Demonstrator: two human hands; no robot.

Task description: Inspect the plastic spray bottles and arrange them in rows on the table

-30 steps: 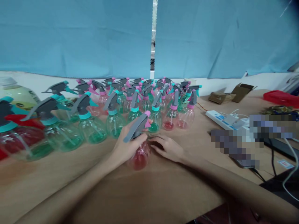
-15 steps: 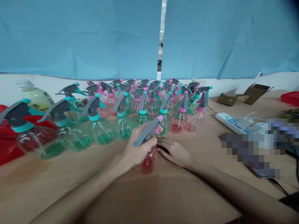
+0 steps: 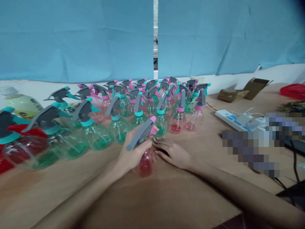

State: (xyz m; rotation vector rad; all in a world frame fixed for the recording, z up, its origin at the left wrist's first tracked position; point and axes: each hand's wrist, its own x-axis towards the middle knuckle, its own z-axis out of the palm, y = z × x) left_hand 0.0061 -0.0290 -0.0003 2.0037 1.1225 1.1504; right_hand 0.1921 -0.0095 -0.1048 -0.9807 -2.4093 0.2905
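My left hand (image 3: 132, 152) is wrapped round the neck of a pink spray bottle (image 3: 145, 163) with a grey trigger head and pink nozzle. The bottle stands on the brown table (image 3: 166, 200) in front of me. My right hand (image 3: 172, 152) lies beside the bottle on the table, fingers stretched toward it and touching its side. Just behind both hands stand several more spray bottles (image 3: 133, 105), green and pink, packed in rows.
A white power strip (image 3: 234, 120) with plugs and cables lies to the right, with a dark cable (image 3: 294, 159) further right. Brown cardboard pieces (image 3: 243, 90) sit at the back right. A pale yellow bottle (image 3: 17, 103) and something red (image 3: 4, 162) are at the far left. A blue curtain (image 3: 95, 38) hangs behind.
Only the camera view has shifted, right and then back left. Both hands and the pink bottle keep the same pose.
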